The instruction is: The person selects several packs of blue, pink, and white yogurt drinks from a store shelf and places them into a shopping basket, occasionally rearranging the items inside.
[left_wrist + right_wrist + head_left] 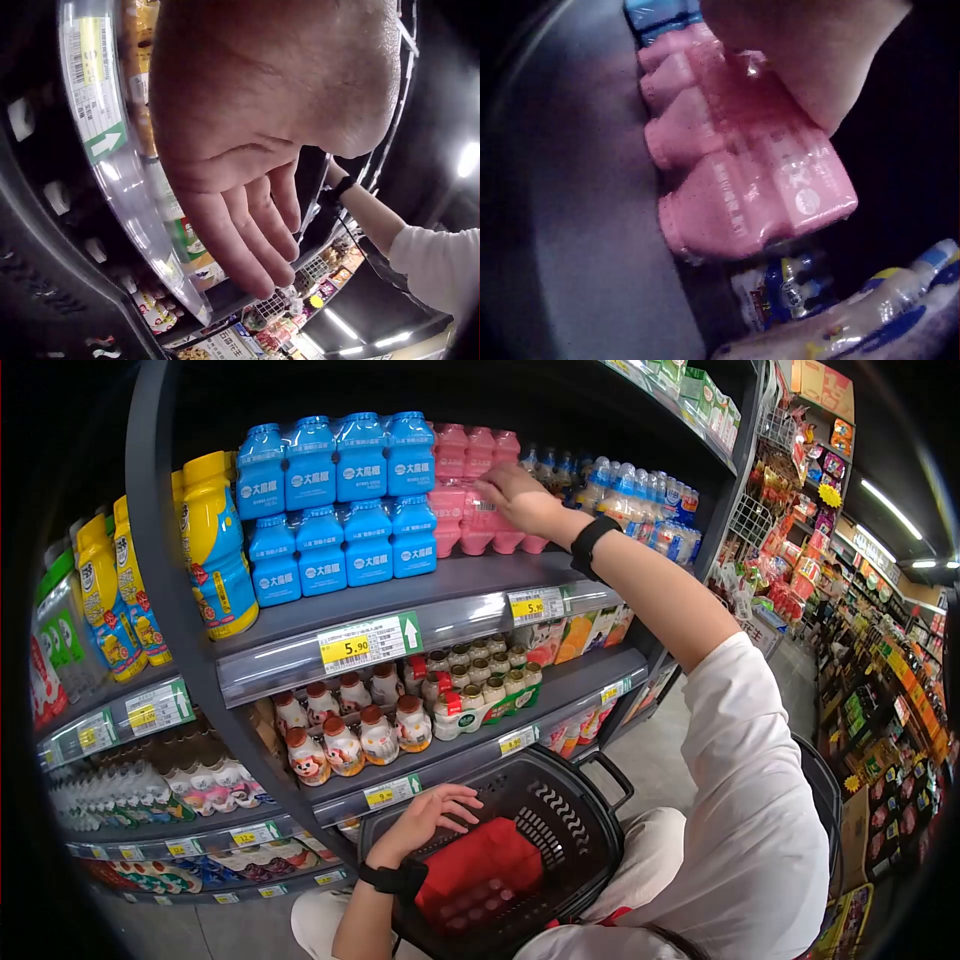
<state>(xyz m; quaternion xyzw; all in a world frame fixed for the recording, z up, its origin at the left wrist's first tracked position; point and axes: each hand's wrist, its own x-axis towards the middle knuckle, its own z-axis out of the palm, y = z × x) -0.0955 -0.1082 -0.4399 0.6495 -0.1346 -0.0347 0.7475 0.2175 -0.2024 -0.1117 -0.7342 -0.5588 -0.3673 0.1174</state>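
Note:
My right hand [520, 500] grips a shrink-wrapped pack of pink bottles [478, 525] on the upper shelf. In the right wrist view, that pack [705, 180] lies tipped with its caps toward the grey shelf surface, and the hand [802, 52] is at its far side; the fingertips are mostly hidden. More pink bottles [465, 448] stand behind. To the left are stacked packs of blue bottles [340, 505]. My left hand [428, 822], its fingers loosely extended, hovers over a black shopping basket [590, 830]. In the left wrist view, the left hand [240, 150] holds nothing.
A red item [480, 870] lies in the basket. Price tags [368, 645] line the shelf's front edge. Below stand small brown-capped bottles [378, 735]. Large yellow bottles [215, 550] stand beyond the dark upright [165, 510]. Clear blue-capped bottles [620, 490] sit right of the pink pack.

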